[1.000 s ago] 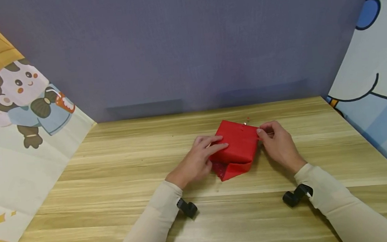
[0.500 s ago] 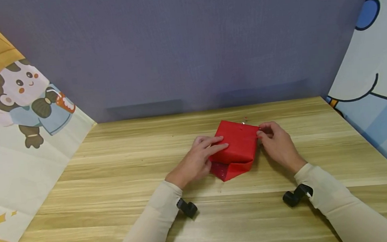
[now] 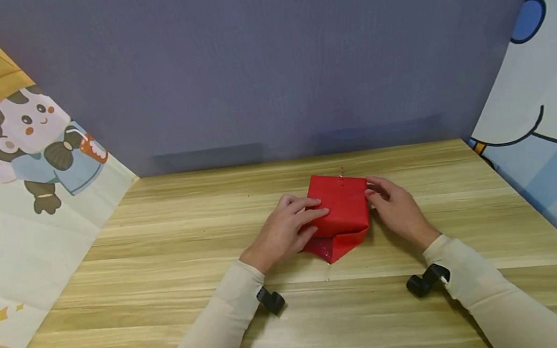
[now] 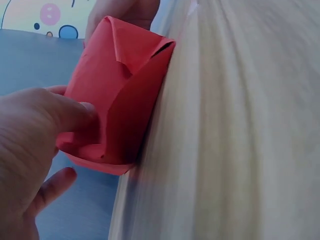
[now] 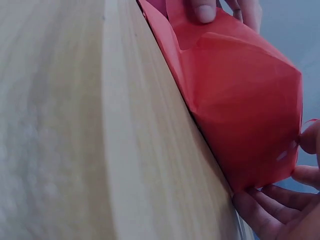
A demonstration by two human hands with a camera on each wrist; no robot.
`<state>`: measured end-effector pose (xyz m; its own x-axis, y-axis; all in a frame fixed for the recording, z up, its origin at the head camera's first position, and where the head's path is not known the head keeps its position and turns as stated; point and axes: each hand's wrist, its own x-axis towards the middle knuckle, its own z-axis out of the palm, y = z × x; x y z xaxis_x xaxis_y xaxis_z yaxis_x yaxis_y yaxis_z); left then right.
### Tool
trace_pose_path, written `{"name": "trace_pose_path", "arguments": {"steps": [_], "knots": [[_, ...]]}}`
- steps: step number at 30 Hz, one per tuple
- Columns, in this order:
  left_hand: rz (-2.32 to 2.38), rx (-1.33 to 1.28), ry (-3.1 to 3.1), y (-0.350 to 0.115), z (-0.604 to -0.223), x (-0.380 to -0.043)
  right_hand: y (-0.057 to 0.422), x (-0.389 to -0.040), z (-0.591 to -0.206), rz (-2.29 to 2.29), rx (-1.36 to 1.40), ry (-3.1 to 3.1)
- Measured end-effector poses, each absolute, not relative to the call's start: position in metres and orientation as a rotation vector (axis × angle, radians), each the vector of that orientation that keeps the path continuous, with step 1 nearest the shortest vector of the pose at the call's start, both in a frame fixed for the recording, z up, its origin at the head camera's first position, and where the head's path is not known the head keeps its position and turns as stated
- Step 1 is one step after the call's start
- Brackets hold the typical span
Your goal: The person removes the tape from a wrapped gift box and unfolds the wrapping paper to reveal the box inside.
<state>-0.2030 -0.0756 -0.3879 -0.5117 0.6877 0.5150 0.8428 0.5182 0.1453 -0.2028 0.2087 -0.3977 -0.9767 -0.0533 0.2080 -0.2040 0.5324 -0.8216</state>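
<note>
A red paper-wrapped package [image 3: 341,204] lies on the wooden table, its near end partly folded with a loose pointed flap [image 3: 351,241]. My left hand [image 3: 287,224] holds its left side, two fingers across the top. In the left wrist view, the left thumb [image 4: 75,112] presses the red paper at the folded end. My right hand [image 3: 399,208] grips the package's far right edge between thumb and fingers. From the right wrist, the right fingers [image 5: 270,212] show at the bottom corner of the smooth red side, and the thumb stands higher along the same edge.
Small red and clear bits [image 3: 342,171] lie just behind the package. A thin clear strip [image 3: 328,272] lies in front of its near tip. The wooden table [image 3: 168,268] ends at a grey-blue panel [image 3: 271,72], with printed cartoon sheets at both sides.
The package has turned slightly: its far edge shifted left and its near tip moved right. My right hand followed a little leftward. The left thumb now shows at the near end.
</note>
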Motion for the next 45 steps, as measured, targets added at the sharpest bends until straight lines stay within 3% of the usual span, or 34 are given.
{"name": "trace_pose_path", "arguments": {"steps": [45], "knots": [[-0.641, -1.06, -2.292, -0.091, -0.389, -0.212, 0.209, -0.204, -0.401, 1.385, 0.299, -2.582]]}}
